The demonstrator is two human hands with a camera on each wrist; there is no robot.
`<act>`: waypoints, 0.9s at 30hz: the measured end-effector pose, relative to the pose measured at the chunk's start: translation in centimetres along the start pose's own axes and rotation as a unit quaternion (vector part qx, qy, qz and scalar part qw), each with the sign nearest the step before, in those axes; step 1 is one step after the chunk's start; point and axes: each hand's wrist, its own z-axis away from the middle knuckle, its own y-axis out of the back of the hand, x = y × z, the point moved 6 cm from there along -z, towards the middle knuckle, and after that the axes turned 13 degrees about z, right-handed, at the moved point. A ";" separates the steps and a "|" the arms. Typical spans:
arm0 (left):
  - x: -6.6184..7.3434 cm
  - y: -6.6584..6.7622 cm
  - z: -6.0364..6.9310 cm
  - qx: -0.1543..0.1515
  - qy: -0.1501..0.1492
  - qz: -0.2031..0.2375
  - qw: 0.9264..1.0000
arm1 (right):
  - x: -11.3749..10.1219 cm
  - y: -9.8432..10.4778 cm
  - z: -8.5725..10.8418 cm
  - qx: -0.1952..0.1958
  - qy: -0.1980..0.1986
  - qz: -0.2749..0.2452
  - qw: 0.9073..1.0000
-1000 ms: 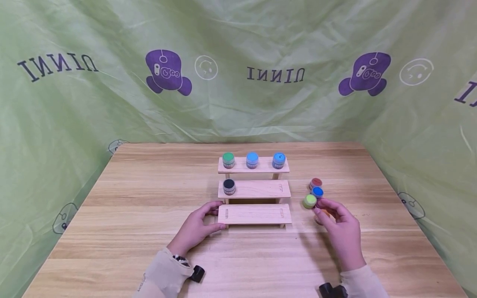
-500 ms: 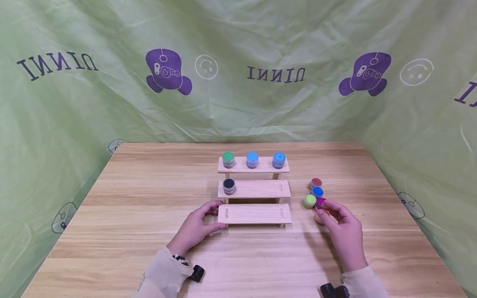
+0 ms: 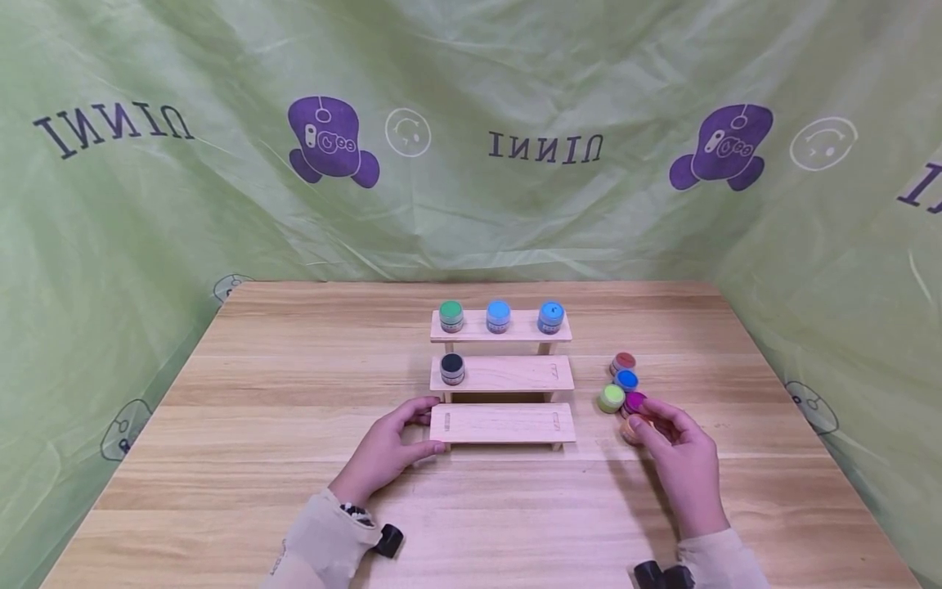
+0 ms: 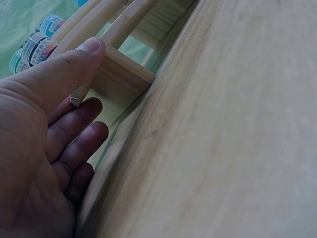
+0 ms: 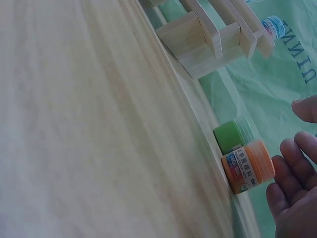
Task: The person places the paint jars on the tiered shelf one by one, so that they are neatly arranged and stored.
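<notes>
A three-step wooden rack stands mid-table. My left hand holds the left end of its lowest step, thumb in front and fingers behind; the thumb lies along the step's end in the left wrist view. My right hand hovers by a cluster of small paint jars, thumb and fingers apart. Nearest it are an orange paint jar, partly covered by the thumb in the head view, and a purple-lidded jar. A light green jar, a blue-lidded jar and a red-brown-lidded jar sit beyond.
On the top step stand a green jar, a light blue jar and a blue jar. A black-lidded jar is at the middle step's left end. Green printed cloth hangs around the wooden table.
My right hand has shifted slightly right and toward me, so more of the purple lid and the orange jar shows. The left hand, rack and jars appear still.
</notes>
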 end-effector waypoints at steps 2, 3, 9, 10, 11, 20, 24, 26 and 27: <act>-0.1 0.0 0.0 -0.001 0.001 0.001 1.000 | 0.1 0.1 0.0 0.004 -0.001 0.006 1.000; -0.1 0.0 0.0 -0.001 0.001 0.001 1.000 | 0.2 0.1 0.0 0.005 -0.002 0.010 1.000; -0.1 0.0 0.0 0.000 0.005 -0.004 1.000 | 0.6 0.2 -0.2 -0.001 -0.012 0.046 0.999; -0.1 0.0 0.0 0.001 0.006 -0.005 1.000 | 0.7 0.2 -0.2 -0.004 -0.014 0.053 0.999; -0.1 0.1 0.1 0.001 0.004 -0.005 1.000 | 0.8 0.2 -0.3 -0.008 -0.015 0.059 0.998; 0.0 0.0 0.1 0.001 0.004 -0.002 1.000 | 1.3 0.0 -0.3 -0.032 -0.037 0.095 0.994; -0.1 0.1 0.1 0.002 0.005 -0.004 1.000 | 1.6 0.0 -0.4 -0.039 -0.037 0.101 0.993; -0.1 0.1 0.0 0.002 0.004 -0.004 1.000 | 1.7 0.1 -0.5 -0.039 -0.035 0.106 0.993; -0.1 0.1 0.0 0.002 0.003 -0.004 1.000 | 1.8 0.1 -0.5 -0.039 -0.033 0.109 0.993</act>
